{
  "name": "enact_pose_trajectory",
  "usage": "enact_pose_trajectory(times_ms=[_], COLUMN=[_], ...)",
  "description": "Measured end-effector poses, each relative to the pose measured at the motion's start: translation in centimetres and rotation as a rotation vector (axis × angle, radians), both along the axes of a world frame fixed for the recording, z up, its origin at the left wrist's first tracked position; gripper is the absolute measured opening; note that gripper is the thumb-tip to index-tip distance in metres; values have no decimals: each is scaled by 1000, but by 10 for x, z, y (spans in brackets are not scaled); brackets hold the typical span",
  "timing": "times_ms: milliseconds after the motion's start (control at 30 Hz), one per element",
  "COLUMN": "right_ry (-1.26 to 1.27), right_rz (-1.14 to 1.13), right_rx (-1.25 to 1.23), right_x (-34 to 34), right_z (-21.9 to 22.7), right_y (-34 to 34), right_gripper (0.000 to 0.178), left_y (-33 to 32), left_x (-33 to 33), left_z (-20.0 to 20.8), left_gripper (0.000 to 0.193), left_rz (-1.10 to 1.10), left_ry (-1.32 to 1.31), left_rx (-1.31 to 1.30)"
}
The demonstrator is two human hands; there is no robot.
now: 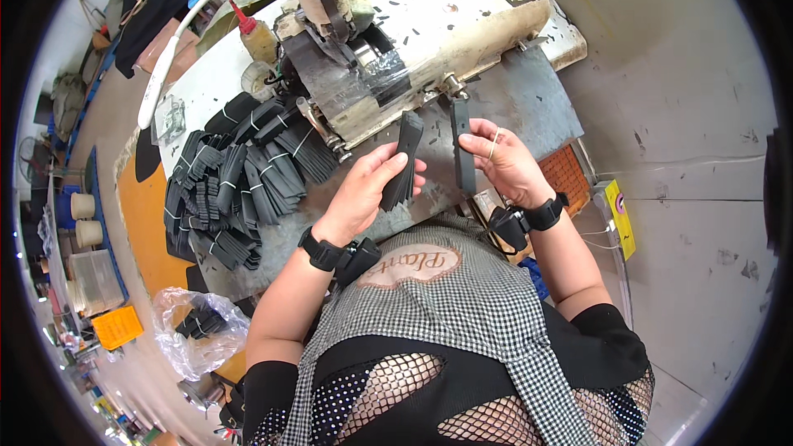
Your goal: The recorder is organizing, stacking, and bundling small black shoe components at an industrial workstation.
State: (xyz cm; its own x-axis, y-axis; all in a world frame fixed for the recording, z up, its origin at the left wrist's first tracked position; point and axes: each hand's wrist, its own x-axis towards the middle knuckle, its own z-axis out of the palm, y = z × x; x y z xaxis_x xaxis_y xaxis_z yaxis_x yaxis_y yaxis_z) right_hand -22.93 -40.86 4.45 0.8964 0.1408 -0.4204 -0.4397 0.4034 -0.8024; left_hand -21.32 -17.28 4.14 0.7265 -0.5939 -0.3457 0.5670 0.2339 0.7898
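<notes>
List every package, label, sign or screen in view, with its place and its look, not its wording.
Clear plastic bag: on the floor at lower left, crumpled, with black pieces inside.
Yellow tag: right of the right hand, a narrow yellow strip with a small round mark.
Apron patch: on the checked apron, a tan oval with script.
Orange box: far left on the floor, flat and rectangular.
No screens show.

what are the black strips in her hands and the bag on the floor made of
The black strips in the left hand and the single strip in the right hand look like matte woven webbing or elastic: flat, dull, slightly limp. The bag looks like thin clear plastic film: see-through, crinkled, glossy.
</notes>
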Motion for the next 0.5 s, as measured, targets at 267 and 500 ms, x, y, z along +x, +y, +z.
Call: enact_pose_trajectory(times_ms=[267, 500], right_ry=[14, -22], right_rz=[-36, 3], right_rx=[-2, -56], right_x=[-10, -14], right_z=[15, 5], right_y=[21, 19], right_gripper=[32, 39], left_y=[-8, -11], left_x=[-1, -6], left_z=[5, 4], left_gripper=[35, 34], left_rz=[55, 73], left_ry=[9, 18], left_rx=[-12, -12])
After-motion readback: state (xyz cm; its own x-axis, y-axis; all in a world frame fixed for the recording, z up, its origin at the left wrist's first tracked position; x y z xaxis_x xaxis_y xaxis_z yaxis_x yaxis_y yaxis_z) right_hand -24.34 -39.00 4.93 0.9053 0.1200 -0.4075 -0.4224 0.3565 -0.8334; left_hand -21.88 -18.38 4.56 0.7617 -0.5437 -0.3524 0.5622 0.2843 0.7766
